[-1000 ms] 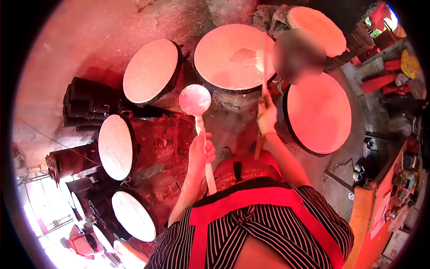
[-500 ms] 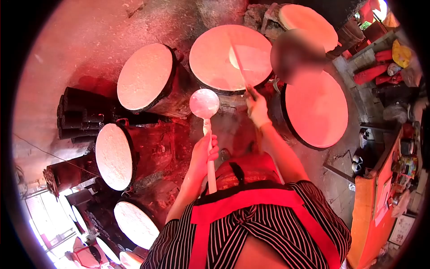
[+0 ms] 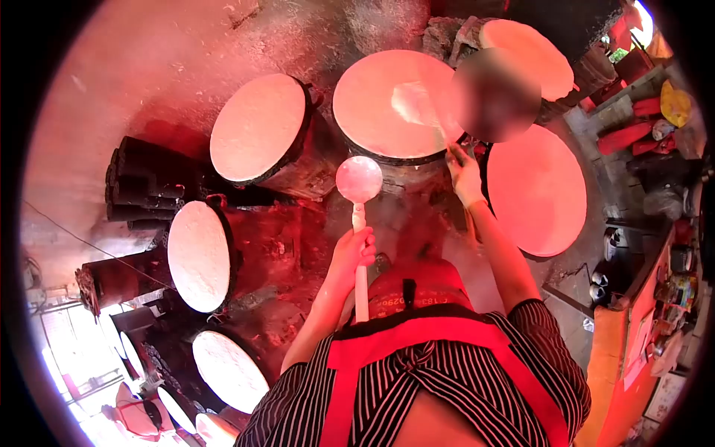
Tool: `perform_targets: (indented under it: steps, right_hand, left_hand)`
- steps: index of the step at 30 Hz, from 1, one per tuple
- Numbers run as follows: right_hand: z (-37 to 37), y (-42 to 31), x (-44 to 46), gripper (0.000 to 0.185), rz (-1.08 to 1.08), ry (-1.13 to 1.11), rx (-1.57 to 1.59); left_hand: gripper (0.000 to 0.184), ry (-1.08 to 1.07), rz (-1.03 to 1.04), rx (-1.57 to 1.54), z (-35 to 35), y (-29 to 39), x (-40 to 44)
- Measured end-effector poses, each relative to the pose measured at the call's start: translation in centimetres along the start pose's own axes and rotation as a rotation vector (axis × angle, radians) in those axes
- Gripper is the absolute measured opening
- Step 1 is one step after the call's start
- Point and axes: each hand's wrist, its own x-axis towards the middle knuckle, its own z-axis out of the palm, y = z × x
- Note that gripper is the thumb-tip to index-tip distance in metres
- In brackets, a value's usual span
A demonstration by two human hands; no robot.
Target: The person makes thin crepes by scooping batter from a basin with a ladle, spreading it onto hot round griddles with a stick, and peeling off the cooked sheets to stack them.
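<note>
My left hand [image 3: 351, 257] is closed round the handle of a ladle [image 3: 359, 180], its pale round bowl raised in front of me. At the right front edge of the middle round griddle [image 3: 365, 112], my right hand [image 3: 465, 177] grips a long thin flat stick [image 3: 449, 128]. The stick is partly smeared and reaches over the griddle. Pale material covers the griddle's top almost to its dark rim. Right of its middle lies a brighter, uneven patch [image 3: 414, 103]. Red light tints everything.
More round griddles with pale tops stand around me: left [image 3: 259, 128], lower left [image 3: 198, 255], right [image 3: 536, 190] and back right [image 3: 532, 56]. A blurred dark patch [image 3: 495, 95] hides part of the right side. Dark stacked cylinders [image 3: 145, 179] lie at left; an orange-sided counter [image 3: 607, 372] stands right.
My right hand and the stick have moved right across the middle griddle. The bright patch looks wider and more ragged. My left hand still holds the ladle; the whole view has shifted slightly.
</note>
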Motion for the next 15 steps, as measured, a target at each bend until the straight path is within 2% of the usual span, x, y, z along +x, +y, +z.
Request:
perform_targets:
  steps: [1,3,5,7,9,11,12,14,15]
  right_hand:
    - [-0.5,0.1,-1.2,0.035,0.023,-0.145,0.042]
    - [-1.3,-2.0,-5.2,0.038,0.025,-0.231,0.034]
    - [-2.8,-1.0,-8.4,0.035,0.178,-0.283,0.027]
    - [-2.9,0.5,-10.6,0.035,0.111,-0.133,0.150]
    - [-2.0,1.4,-11.2,0.035,0.101,-0.008,0.262]
    - [0.4,1.3,-11.1,0.036,0.134,0.093,0.358]
    - [1.8,1.9,-10.9,0.037,0.168,0.028,0.499]
    - [3.5,1.8,-11.3,0.033,0.451,-0.124,0.618]
    - [2.9,-1.1,-11.4,0.032,0.573,-0.252,0.733]
  left_hand:
    - [0.013,0.004,0.021,0.039,0.2,0.4,0.6]
    - [0.011,0.003,0.068,0.109,0.3,1.6,2.6]
    - [0.011,-0.008,0.121,0.170,0.4,3.2,6.0]
    - [0.013,0.006,0.185,0.273,1.4,5.2,10.0]
    - [0.013,-0.087,0.285,0.387,1.2,5.9,15.6]
    - [0.014,-0.024,0.257,0.376,2.7,5.8,19.6]
    - [0.013,-0.017,0.251,0.354,4.2,5.3,19.9]
    - [0.012,-0.002,0.234,0.317,6.5,4.4,19.7]
    - [0.012,-0.186,-0.014,0.041,5.7,5.5,19.4]
